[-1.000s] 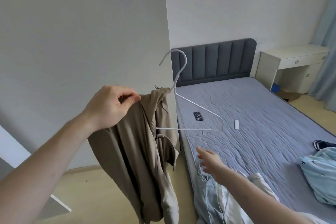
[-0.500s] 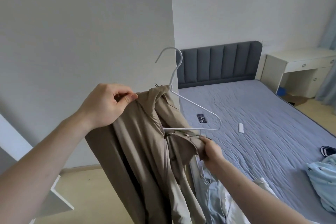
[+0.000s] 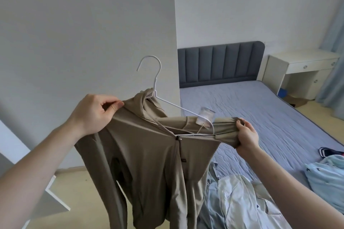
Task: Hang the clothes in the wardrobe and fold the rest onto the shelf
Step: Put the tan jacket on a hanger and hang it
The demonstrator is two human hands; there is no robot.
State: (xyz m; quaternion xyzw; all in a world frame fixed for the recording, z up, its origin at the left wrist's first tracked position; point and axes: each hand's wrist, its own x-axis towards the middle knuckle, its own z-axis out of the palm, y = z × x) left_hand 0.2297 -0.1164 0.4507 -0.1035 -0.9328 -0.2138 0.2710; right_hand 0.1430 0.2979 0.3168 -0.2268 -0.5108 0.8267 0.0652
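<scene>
Tan jacket point(image 3: 149, 154) half-draped on white hanger point(image 3: 158, 87).

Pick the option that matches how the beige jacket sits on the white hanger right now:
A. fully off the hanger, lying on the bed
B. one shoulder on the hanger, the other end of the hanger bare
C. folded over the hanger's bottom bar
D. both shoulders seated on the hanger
B: the left hand pinches the beige jacket over one end of the white hanger, while the right hand grips fabric beside the exposed other end.
</scene>
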